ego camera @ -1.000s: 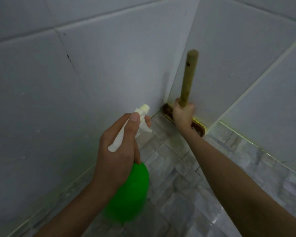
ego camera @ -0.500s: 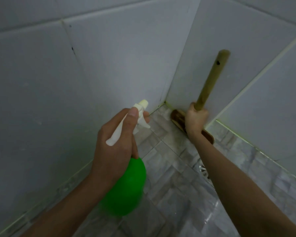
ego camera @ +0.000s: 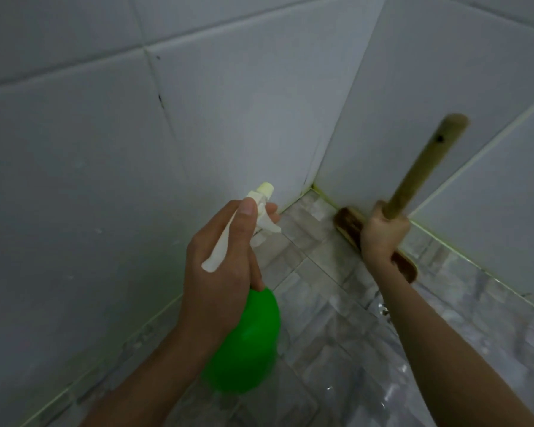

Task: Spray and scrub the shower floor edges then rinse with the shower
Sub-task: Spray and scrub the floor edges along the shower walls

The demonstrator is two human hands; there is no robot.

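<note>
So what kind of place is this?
Most likely a shower or bathroom corner: pale wall tiles meet a wet-looking grey stone-pattern floor, the left hand grips a green spray bottle, and the right hand holds a wooden scrub brush against the floor edge.

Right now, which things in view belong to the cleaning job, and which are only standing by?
In use: green spray bottle in the left hand; wooden scrub brush in the right hand, head at the floor edge.
Only there: white wall tiles; shiny spot on the floor, unclear.
</note>
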